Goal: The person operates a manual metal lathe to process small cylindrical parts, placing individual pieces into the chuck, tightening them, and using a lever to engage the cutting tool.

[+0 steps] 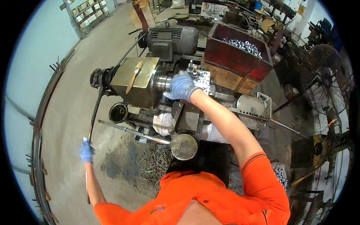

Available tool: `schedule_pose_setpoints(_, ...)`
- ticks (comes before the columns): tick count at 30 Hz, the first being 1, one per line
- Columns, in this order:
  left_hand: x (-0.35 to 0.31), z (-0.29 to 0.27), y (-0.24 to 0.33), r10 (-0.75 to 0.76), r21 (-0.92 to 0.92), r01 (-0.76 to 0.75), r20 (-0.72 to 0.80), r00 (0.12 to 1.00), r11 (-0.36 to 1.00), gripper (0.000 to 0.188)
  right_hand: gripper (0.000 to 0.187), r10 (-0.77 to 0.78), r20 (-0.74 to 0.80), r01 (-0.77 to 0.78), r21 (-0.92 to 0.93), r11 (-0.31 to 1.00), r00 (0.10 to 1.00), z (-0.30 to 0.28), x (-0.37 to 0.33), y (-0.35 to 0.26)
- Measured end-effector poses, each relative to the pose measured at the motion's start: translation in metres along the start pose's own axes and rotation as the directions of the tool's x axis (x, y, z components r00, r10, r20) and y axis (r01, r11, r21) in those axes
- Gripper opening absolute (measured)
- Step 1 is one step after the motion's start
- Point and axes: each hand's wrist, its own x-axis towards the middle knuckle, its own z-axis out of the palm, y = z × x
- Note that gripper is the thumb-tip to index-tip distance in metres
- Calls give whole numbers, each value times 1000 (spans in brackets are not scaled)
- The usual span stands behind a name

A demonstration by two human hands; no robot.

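Note:
On the left, my left hand (86, 151), in a blue glove, is wrapped round a long dark metal lever (95, 116) that rises to the pulley end of a lathe-like machine. My right hand (181, 87), also gloved, reaches over the machine beside its round shiny spindle nose (162, 83). Its fingers curl down and away, and what they hold, if anything, is hidden behind the hand. Just right of it lies a metal plate (202, 80) strewn with small shiny parts. A brush with a wooden handle (132, 81) rests on the brass-coloured headstock cover (119, 73).
Behind the machine sits an electric motor (172, 39). A red bin (236, 56) of small metal parts stands at the back right. Nearer are a long bar handle (131, 131), a round disc (184, 147) and metal shavings (152, 165) on the floor. A fan (323, 80) stands right.

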Motion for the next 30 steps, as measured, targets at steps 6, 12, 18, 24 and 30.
schedule_pose_setpoints(6, -120, 42, 59, 245, 400, -136, -237, 940, 907, 50, 60, -37, -9, 38, 38, 999, 999, 3, 4, 0)
schedule_pose_setpoints(12, -134, 54, 63, 272, 454, -131, -260, 926, 881, 46, 54, -66, -53, 70, 83, 994, 996, 12, 7, -1)
schedule_pose_setpoints(18, -131, 58, 63, 412, 500, -226, -300, 860, 836, 44, 49, -27, -21, 30, 105, 994, 999, -3, -1, 0)
schedule_pose_setpoints(24, -121, 44, 59, 561, 542, -403, -158, 813, 737, 45, 49, -8, -277, 19, 36, 999, 961, -50, -47, 27)
schedule_pose_setpoints(30, -126, 46, 161, 749, 175, -747, -357, 558, 641, 48, 44, 307, -518, -392, -60, 918, 798, -106, -95, 156)
